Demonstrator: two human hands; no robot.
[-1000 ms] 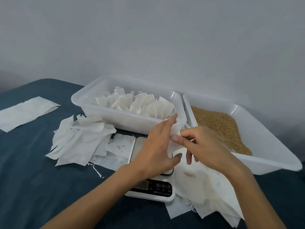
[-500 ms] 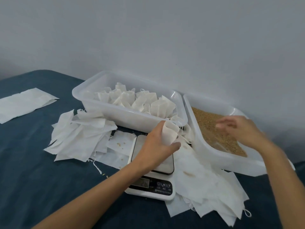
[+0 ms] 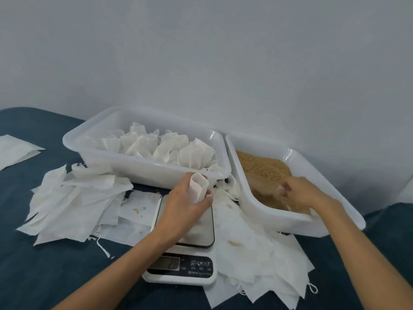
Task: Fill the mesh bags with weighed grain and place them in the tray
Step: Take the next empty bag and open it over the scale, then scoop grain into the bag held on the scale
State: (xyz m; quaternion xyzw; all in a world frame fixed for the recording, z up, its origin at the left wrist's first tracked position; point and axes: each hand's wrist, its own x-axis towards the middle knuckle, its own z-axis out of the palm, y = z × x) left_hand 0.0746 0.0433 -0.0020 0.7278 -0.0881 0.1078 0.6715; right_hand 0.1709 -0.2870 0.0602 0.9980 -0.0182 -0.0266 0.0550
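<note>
The mesh bag (image 3: 198, 186) in my left hand (image 3: 183, 211) is plain white, like the filled bags (image 3: 169, 146) in the translucent white tray (image 3: 143, 173) at centre. The grain (image 3: 261, 166) in the second white tray (image 3: 335, 222) at right is golden brown — my right hand (image 3: 301, 193) is in it. The scale (image 3: 181, 265) is white with a grey plate and black panel. The loose empty bags (image 3: 73, 202) are white, some flecked tan, on the dark teal-blue surface (image 3: 44, 276). The wall (image 3: 201, 52) is pale grey.

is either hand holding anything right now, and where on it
The left hand grips an open mesh bag around its lower body, mouth up, over the scale. The right hand is down in the grain; what it holds cannot be told.
</note>
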